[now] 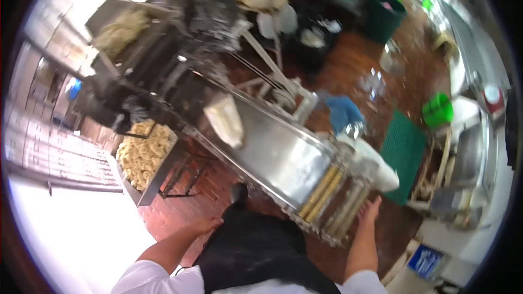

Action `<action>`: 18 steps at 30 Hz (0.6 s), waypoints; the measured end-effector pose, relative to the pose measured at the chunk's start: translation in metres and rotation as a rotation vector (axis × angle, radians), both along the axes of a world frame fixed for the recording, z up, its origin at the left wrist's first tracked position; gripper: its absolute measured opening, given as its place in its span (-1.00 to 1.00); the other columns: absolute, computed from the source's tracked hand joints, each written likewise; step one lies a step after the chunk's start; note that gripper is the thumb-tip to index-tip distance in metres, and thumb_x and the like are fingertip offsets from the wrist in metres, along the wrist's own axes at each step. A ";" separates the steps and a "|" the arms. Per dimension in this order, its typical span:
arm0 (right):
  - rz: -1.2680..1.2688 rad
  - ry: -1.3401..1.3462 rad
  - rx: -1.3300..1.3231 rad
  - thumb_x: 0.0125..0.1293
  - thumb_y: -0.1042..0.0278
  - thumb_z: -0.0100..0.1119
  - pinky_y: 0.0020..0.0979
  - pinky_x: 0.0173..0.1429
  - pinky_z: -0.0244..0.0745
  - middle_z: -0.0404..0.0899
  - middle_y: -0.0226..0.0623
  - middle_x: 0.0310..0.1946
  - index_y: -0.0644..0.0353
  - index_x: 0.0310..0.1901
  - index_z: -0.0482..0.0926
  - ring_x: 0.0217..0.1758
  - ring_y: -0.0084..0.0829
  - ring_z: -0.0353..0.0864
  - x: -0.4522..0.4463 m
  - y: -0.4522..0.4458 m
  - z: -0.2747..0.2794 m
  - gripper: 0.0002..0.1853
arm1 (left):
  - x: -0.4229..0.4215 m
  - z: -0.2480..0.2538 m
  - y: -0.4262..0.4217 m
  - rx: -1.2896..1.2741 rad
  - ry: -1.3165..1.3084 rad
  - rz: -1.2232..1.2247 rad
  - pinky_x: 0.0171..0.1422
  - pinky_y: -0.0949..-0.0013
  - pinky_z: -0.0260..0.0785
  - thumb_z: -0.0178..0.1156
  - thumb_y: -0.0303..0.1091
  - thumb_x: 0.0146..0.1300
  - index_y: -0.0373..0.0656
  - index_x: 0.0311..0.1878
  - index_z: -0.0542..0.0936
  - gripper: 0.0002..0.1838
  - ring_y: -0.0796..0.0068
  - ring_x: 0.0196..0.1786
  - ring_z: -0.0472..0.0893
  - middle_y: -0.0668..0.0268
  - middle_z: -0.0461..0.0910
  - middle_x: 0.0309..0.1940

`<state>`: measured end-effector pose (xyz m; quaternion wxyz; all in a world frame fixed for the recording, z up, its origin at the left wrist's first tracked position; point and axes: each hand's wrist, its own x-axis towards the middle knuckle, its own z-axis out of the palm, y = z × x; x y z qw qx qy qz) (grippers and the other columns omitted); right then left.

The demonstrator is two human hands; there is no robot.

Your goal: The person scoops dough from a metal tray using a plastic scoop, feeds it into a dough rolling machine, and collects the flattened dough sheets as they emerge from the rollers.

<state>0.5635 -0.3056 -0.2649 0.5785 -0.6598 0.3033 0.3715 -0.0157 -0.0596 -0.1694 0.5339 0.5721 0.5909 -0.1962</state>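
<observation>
- Black apron point(256, 256) comes closest, between two white sleeves point(155, 279) and below both hands.
- Left hand point(208, 224) is beside the apron's edge; from where I stand nothing shows in it, but it's blurred and I can't tell whether it's clenched or loose.
- Right hand point(370, 210) has its fingers apart and seems to grasp nothing; it's right by the end roller point(354, 207), and I can't tell if they touch.
- One pale dough slab point(224, 121) lies on the metal bed point(283, 155), ahead of the left hand, which is the nearer; the right hand is well off to its side.
- Its long axis points back roughly toward the person, slantwise to the bed, which slopes across from beyond the left hand to the right.
- Counting: one slab, one bed, at least two yellowish ribbed rollers point(321, 191) short of the right hand.
- One white bundle point(373, 164) sits just beyond the right hand, one green mat point(404, 155) past it.
- One tray point(158, 177) stands beyond the left hand, its dough pieces point(141, 155) too many to count.
</observation>
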 end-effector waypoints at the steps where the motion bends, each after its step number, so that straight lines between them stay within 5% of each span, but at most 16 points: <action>1: -0.014 -0.005 0.045 0.14 -0.59 -0.20 -0.03 0.46 -0.04 0.22 0.06 0.35 0.34 0.39 0.14 0.41 0.02 0.18 0.007 -0.010 -0.007 0.10 | -0.014 -0.019 0.007 0.009 -0.032 -0.041 -0.18 0.24 0.47 0.13 0.09 0.23 -0.22 -0.13 0.66 -0.50 0.29 -0.32 0.64 0.15 0.65 -0.31; 2: 0.004 -0.069 0.016 0.15 -0.60 -0.21 -0.07 0.31 0.20 0.30 0.04 0.30 0.29 0.38 0.20 0.28 -0.02 0.34 0.011 -0.020 -0.007 0.06 | -0.024 -0.029 0.017 0.015 -0.064 -0.087 -0.17 0.22 0.47 0.12 0.11 0.23 -0.20 -0.14 0.67 -0.49 0.27 -0.32 0.64 0.15 0.65 -0.31; 3: -0.043 -0.122 -0.067 0.19 -0.55 -0.19 -0.16 -0.07 0.40 0.42 -0.03 0.18 0.27 0.31 0.32 0.00 -0.10 0.50 0.014 -0.024 -0.003 -0.02 | -0.027 -0.023 0.028 0.045 -0.073 -0.118 -0.16 0.21 0.47 0.11 0.13 0.23 -0.18 -0.14 0.67 -0.49 0.26 -0.32 0.64 0.14 0.65 -0.32; 4: -0.239 -0.265 -0.153 0.19 -0.47 -0.04 -0.45 -0.58 0.05 0.42 -0.30 -0.43 0.31 0.08 0.44 -0.66 -0.52 0.14 0.004 -0.008 0.016 -0.15 | -0.023 -0.006 0.040 0.072 -0.080 -0.163 -0.15 0.19 0.47 0.10 0.14 0.23 -0.16 -0.14 0.68 -0.48 0.24 -0.31 0.65 0.14 0.65 -0.33; 6: -0.178 -0.527 -0.398 0.34 -0.20 0.01 -0.28 -0.46 0.27 0.46 -0.26 -0.45 0.24 -0.37 0.48 -0.57 -0.41 0.33 -0.011 0.004 0.051 -0.46 | -0.041 -0.003 0.071 0.195 -0.161 -0.245 -0.14 0.16 0.47 0.08 0.16 0.24 -0.15 -0.15 0.68 -0.48 0.20 -0.30 0.65 0.13 0.66 -0.34; 8: -0.052 -0.866 -0.676 0.37 -0.09 0.02 -0.20 -0.23 0.40 0.54 -0.18 -0.40 0.29 -0.36 0.53 -0.39 -0.28 0.48 -0.063 0.049 0.108 -0.51 | -0.074 -0.029 0.098 0.380 -0.320 -0.309 -0.13 0.13 0.48 0.05 0.16 0.25 -0.15 -0.18 0.68 -0.48 0.15 -0.28 0.66 0.12 0.67 -0.34; 11: 0.148 -1.082 -0.553 0.35 0.03 0.05 -0.26 0.05 0.38 0.61 -0.09 -0.22 0.35 -0.15 0.57 -0.15 -0.15 0.53 -0.109 0.103 0.117 -0.57 | -0.125 -0.083 0.164 0.440 -0.308 -0.557 -0.15 0.12 0.49 0.06 0.09 0.27 -0.18 -0.17 0.67 -0.52 0.10 -0.24 0.66 0.09 0.67 -0.29; 13: 0.478 -1.200 -0.576 0.33 0.17 0.08 -0.31 0.05 0.38 0.59 -0.12 -0.23 0.33 -0.17 0.57 -0.14 -0.24 0.54 -0.136 0.155 0.103 -0.68 | -0.141 -0.058 0.199 0.370 -0.402 -0.327 -0.21 0.15 0.49 0.08 0.00 0.28 -0.19 -0.18 0.66 -0.58 0.16 -0.26 0.66 0.13 0.66 -0.33; 18: 0.832 -1.180 -0.155 0.21 0.27 0.21 -0.29 -0.11 0.45 0.57 -0.14 -0.38 0.28 -0.24 0.58 -0.26 -0.28 0.57 -0.261 0.301 0.168 -0.77 | -0.170 0.058 0.255 0.204 -0.305 0.250 -0.25 0.28 0.50 0.14 -0.15 0.26 -0.18 -0.16 0.65 -0.71 0.36 -0.28 0.65 0.26 0.65 -0.38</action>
